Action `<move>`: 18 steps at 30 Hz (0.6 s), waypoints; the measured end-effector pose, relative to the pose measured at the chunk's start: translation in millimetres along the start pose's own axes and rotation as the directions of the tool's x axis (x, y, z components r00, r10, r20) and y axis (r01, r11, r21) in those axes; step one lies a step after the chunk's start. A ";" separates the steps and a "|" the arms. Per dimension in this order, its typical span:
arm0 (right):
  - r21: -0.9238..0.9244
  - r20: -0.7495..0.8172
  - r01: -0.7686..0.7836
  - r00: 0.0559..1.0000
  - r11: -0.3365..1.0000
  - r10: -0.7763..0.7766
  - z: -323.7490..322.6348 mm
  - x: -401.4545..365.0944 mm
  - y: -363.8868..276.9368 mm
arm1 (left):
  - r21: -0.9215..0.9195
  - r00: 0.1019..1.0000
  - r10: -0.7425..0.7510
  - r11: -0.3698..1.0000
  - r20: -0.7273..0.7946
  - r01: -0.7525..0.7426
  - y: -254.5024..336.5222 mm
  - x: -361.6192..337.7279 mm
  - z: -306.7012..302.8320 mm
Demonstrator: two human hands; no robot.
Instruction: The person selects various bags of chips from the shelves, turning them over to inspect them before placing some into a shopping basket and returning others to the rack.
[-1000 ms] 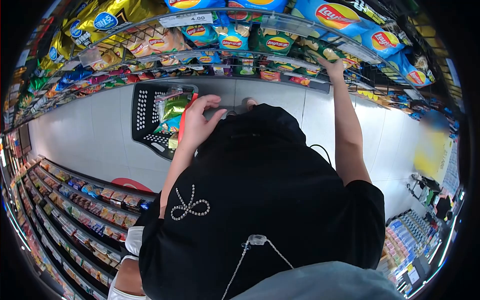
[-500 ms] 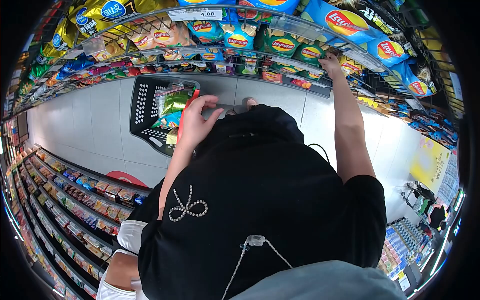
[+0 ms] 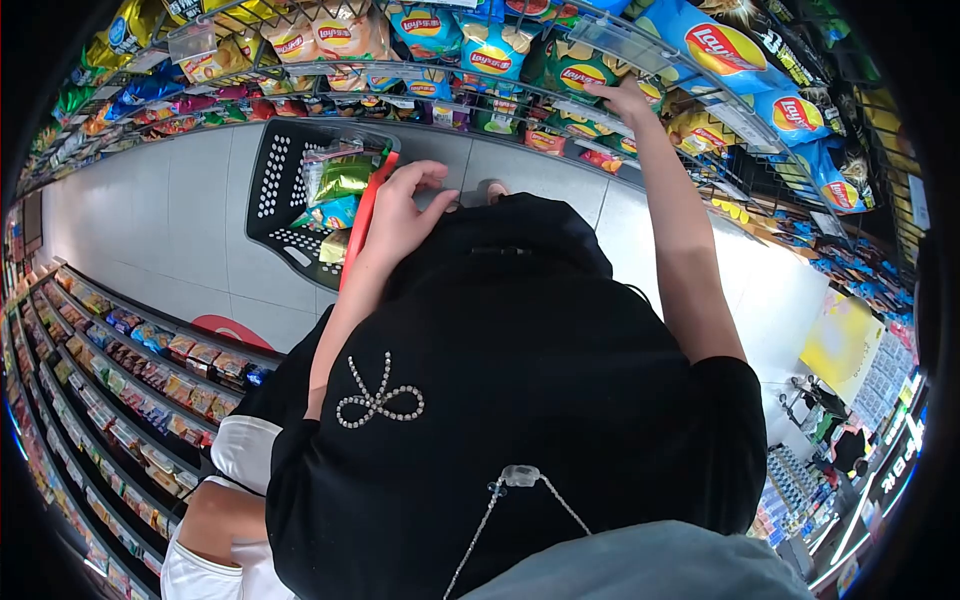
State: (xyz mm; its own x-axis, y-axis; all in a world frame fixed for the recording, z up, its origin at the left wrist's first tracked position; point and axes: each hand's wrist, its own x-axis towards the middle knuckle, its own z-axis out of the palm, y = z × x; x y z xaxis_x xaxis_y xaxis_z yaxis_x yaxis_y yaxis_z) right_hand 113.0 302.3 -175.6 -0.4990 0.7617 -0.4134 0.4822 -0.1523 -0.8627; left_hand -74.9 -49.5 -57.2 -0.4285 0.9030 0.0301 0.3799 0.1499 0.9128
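Note:
My right hand (image 3: 626, 102) is at the shelf front, its fingers stretched over the green Lay's chip bags (image 3: 580, 74); it touches or nearly touches them, and I see nothing gripped. My left hand (image 3: 405, 205) is beside the black shopping basket (image 3: 275, 185), with loosely bent fingers and the thumb apart. The basket's red handle (image 3: 362, 215) runs along my left wrist; whether it hangs on the forearm is hidden. Inside the basket lie a green snack bag (image 3: 345, 175), a blue bag (image 3: 332, 212) and a small yellowish pack (image 3: 334, 245).
Blue Lay's bags (image 3: 495, 55) and yellow bags (image 3: 702, 132) fill the wire shelf around my right hand. A lower-left shelf (image 3: 150, 350) holds rows of packaged snacks. Close behind my left side is another person in white clothing (image 3: 215, 545). Grey floor tiles (image 3: 170, 200) run between the shelves.
My right hand has moved left and up along the shelf, from the right side of the green bags to over them. The left hand stays by the basket, and the view has shifted slightly.

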 end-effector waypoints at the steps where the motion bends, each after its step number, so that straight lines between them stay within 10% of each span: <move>1: 0.023 0.010 -0.086 0.996 0.996 0.086 6.3 0.3 -5.3 | 0.005 1.000 -0.013 1.000 0.011 0.013 0.2 -0.5 -1.1; 11: 0.181 -0.008 -0.255 0.965 0.950 0.261 17.8 21.2 -9.0 | 0.028 0.998 -0.057 0.998 -0.034 0.058 -4.1 -13.9 -8.8; 14: 0.492 0.203 -0.197 0.973 0.848 0.108 -0.4 32.1 -6.4 | 0.021 0.996 -0.073 0.997 -0.042 0.073 -1.2 -16.7 -11.3; 16: 0.044 0.121 0.192 0.973 0.980 -0.196 -28.1 73.5 32.1 | 0.030 0.995 -0.089 0.995 -0.045 0.090 -1.5 -18.0 -11.9; 18: 0.235 0.060 0.217 0.970 0.947 -0.237 -33.9 79.8 32.6 | 0.032 0.994 -0.102 0.994 -0.049 0.103 -1.7 -17.9 -11.5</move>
State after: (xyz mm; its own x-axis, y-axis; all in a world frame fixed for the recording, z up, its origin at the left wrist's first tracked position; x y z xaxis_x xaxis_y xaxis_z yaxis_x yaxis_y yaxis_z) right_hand 113.3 379.5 -226.9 -0.6412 0.7369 -0.2141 0.1792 -0.1275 -0.9755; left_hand -77.3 -70.5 -54.6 -0.5042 0.8625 -0.0431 0.3596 0.2550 0.8976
